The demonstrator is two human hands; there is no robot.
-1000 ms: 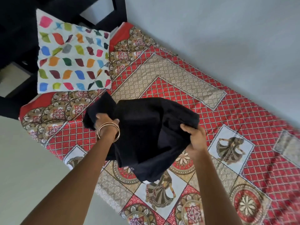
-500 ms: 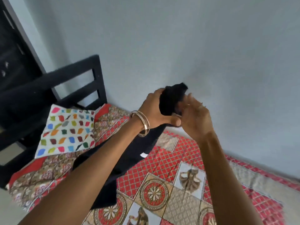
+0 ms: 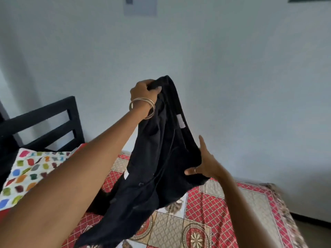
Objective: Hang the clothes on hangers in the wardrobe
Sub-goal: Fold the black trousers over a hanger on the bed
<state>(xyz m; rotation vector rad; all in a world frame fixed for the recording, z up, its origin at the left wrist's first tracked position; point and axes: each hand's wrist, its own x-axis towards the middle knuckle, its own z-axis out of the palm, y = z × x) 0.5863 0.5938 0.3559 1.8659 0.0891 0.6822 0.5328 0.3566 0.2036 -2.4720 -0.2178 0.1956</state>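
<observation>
We've got the crumpled black cloth garment (image 3: 157,167) up in the air, over the bed w/ the red patterned bedspread (image 3: 211,212). Our left hand (image 3: 143,92), w/ thin metal bangles (image 3: 142,108) on the wrist, has fingers curled round a bunched top edge of the fabric; that's the high point, and everything hangs from it. From that grip the garment falls down and toward us, long axis running steeply from the fist to a trailing end low by our left forearm, near the bedspread. A white label (image 3: 181,120) shows just below and right of the grip, on the inside of the fabric.

Our right hand (image 3: 202,167) sits lower and right of the grip, fingers mostly straight, index pointing up; it touches the garment's right edge, thumb side tucked against the cloth. Whether it really pinches fabric we can't tell.

Judgement: we're finding the opening/waistband, so the right hand, nearer the loose edge, should take it and spread it away from the left.

Beyond: multicoloured spotted pillow (image 3: 26,174) and dark slatted headboard (image 3: 44,120) left of us. No hanger or wardrobe in view.
</observation>
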